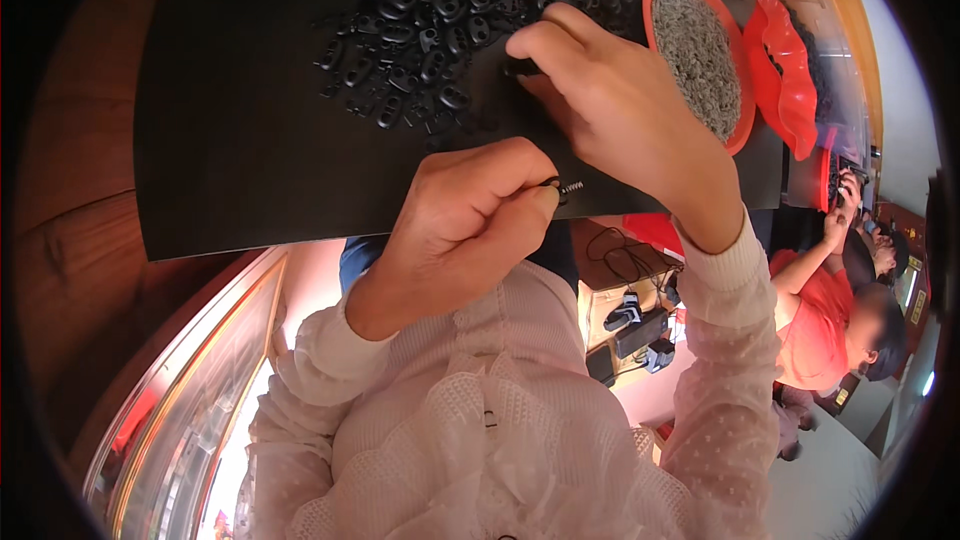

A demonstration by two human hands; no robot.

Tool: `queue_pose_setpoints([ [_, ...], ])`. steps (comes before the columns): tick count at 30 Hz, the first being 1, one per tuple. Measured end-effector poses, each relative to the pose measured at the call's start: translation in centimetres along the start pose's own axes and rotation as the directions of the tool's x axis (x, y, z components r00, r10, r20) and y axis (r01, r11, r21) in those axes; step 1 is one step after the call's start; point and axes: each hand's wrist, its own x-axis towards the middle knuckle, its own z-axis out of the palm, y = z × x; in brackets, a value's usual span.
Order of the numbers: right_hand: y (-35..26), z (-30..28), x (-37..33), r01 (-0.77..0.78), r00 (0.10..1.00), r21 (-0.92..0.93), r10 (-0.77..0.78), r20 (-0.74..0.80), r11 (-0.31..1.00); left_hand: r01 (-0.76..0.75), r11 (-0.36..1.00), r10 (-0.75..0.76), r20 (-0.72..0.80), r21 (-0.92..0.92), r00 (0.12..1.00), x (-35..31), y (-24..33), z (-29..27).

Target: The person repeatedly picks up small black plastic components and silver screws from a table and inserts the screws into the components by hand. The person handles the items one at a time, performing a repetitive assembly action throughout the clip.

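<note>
Keep left hand (470, 205) pinched on the small coiled metal spring (572, 186), apparently against a small black plastic clip, while right hand (610, 100) fingertips nip another from the heap of black plastic clips (440, 10).

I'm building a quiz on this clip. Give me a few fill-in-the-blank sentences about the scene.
1. The left hand pinches a small metal ____ at its fingertips.
2. The right hand reaches into a pile of ____ plastic parts.
3. The grey pieces lie in a round ____ bowl.

Missing words: spring; black; red
</note>
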Motion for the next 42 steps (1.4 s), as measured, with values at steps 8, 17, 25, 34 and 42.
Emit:
queue_pose_setpoints([
  [8,0.0,-0.2,-0.1,0.015,1.000,-0.017,-0.015,-0.016,1.000,-0.025,1.000,0.025,-0.016,0.010,1.000,-0.1,-0.1,0.0],
  [17,0.0,0.2,0.8,0.038,0.999,-0.045,-0.038,0.003,0.998,-0.029,0.999,0.030,-0.024,0.014,0.999,-0.1,-0.2,0.0],
  [25,-0.3,0.3,0.7,0.032,0.998,-0.053,-0.029,0.053,0.998,-0.012,1.000,0.012,-0.032,-0.001,0.999,-0.1,0.0,0.0],
  [34,-0.2,-2.5,-1.8,-0.306,0.948,0.662,0.283,0.145,0.685,0.036,0.995,-0.044,-0.083,-0.090,0.996,-0.2,0.0,0.2],
  [42,-1.3,-3.0,-3.7,-0.370,0.923,0.786,0.293,0.250,0.495,0.133,0.975,-0.156,-0.121,-0.178,0.980,0.0,1.0,0.5],
])
